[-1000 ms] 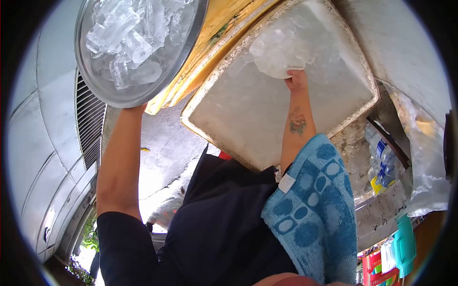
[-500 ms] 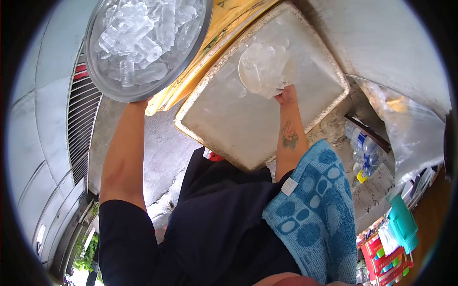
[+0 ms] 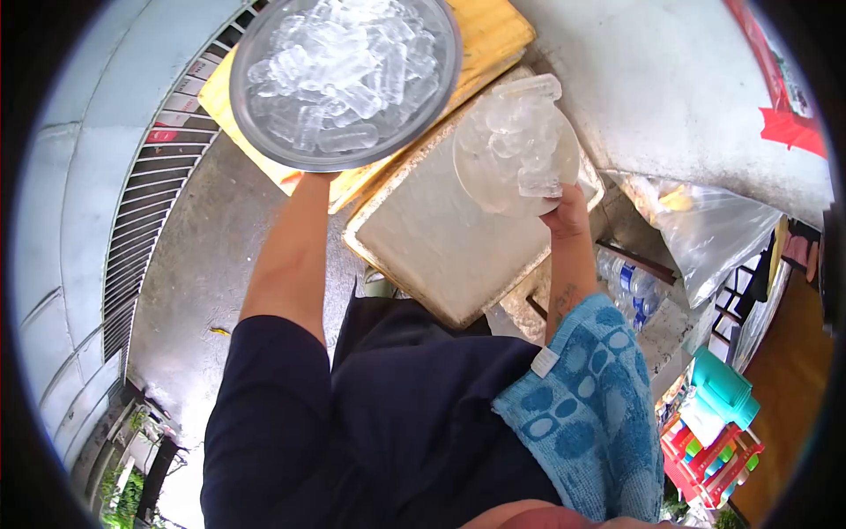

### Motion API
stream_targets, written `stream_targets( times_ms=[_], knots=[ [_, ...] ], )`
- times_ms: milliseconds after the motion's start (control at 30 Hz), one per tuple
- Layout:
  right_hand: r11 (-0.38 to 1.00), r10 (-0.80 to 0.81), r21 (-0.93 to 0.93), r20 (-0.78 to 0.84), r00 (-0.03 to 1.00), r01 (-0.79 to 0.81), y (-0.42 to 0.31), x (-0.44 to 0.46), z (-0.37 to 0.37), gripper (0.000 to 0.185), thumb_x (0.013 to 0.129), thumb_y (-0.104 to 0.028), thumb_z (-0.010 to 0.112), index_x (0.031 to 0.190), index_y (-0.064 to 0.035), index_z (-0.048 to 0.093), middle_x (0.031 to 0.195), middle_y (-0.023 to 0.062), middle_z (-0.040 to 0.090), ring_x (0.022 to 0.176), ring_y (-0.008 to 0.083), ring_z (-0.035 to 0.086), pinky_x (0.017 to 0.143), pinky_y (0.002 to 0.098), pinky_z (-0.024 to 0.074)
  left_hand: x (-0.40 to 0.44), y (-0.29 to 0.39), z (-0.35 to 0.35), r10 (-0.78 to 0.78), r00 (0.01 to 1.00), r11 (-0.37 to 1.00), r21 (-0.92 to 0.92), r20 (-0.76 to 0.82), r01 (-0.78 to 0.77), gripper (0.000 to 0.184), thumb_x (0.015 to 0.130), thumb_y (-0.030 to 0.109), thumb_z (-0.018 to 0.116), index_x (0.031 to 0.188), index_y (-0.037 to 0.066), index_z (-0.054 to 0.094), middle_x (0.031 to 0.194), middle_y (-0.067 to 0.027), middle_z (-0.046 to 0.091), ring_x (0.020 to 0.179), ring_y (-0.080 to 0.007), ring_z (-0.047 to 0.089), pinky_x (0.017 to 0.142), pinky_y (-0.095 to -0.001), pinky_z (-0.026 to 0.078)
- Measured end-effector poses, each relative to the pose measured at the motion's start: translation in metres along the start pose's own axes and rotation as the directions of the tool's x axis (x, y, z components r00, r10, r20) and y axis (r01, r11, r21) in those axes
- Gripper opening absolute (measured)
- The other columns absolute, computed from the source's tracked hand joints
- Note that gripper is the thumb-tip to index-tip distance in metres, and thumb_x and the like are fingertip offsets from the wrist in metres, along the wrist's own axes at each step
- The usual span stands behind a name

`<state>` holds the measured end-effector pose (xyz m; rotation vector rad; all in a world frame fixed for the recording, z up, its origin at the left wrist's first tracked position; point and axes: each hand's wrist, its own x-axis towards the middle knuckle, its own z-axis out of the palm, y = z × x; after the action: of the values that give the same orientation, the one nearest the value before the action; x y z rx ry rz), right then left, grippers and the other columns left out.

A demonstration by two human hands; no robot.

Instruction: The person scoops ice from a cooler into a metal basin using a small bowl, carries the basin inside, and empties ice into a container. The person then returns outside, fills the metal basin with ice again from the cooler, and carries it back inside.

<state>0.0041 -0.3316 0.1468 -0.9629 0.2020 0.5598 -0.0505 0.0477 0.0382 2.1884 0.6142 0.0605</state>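
Note:
A round metal bowl (image 3: 256, 132) full of clear ice pieces (image 3: 339, 62) is at the top, over a yellow board. My left hand (image 3: 315, 175) is at its lower rim, most of the fingers hidden beneath it. My right hand (image 3: 568, 212) grips the edge of a pale round dish (image 3: 473, 167) bearing several ice pieces. That dish is above an open white foam box (image 3: 441, 238) with a worn rim. The yellow board (image 3: 498, 31) lies beside the box.
A blue towel (image 3: 582, 397) hangs over my right side. Plastic bottles (image 3: 630, 286) and a clear bag (image 3: 705, 229) are right of the box. Further right stand a teal container (image 3: 723, 388) and a red rack (image 3: 714, 463). Metal bars (image 3: 141, 220) run along the left.
My right hand has lifted the dish of ice up from inside the box. The view has shifted, so the bowl and my left hand appear further right and more of the yellow board shows.

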Motion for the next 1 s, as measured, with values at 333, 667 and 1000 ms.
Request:
stream_targets(
  times_ms=[333,667,1000],
  knots=[
    [0.968,-0.064,-0.236,0.117,0.991,0.091,-0.039,0.06,0.191,0.073,0.057,0.008,0.04,0.127,-0.0092,0.029,0.109,0.0123,0.045,0.098,0.0253,0.049,0.067,0.0421,0.0489,0.007,0.01,0.007,0.004,1.0,0.999,-0.041,0.0,-0.004,0.062,0.076,0.038,0.06,0.125,0.007,0.037,0.124,-0.0118,0.042,0.115,-0.0229,0.036,0.098,-0.0353,0.026],
    [-0.339,-0.615,-0.747,0.636,0.466,0.573,-0.064,0.039,0.219,0.069,0.059,0.009,0.036,0.127,-0.0043,0.031,0.118,0.0164,0.042,0.11,0.0287,0.042,0.091,0.0368,0.0379,0.007,0.011,0.008,0.015,1.0,1.0,-0.022,0.001,-0.015,0.062,0.076,0.038,0.061,0.125,0.007,0.037,0.124,-0.0118,0.042,0.115,-0.0229,0.036,0.098,-0.0354,0.026],
    [0.758,-0.26,-0.488,-0.835,0.485,-0.433,0.074,0.011,-0.095,0.065,0.071,0.0,0.041,0.131,-0.0115,0.02,0.12,0.0207,0.038,0.1,0.0346,0.049,0.074,0.0416,0.0487,-0.003,0.0,-0.004,0.042,0.998,0.998,0.05,0.054,-0.044,0.062,0.076,0.037,0.061,0.125,0.006,0.037,0.124,-0.0118,0.041,0.116,-0.0229,0.036,0.099,-0.0354,0.026]
  ],
)
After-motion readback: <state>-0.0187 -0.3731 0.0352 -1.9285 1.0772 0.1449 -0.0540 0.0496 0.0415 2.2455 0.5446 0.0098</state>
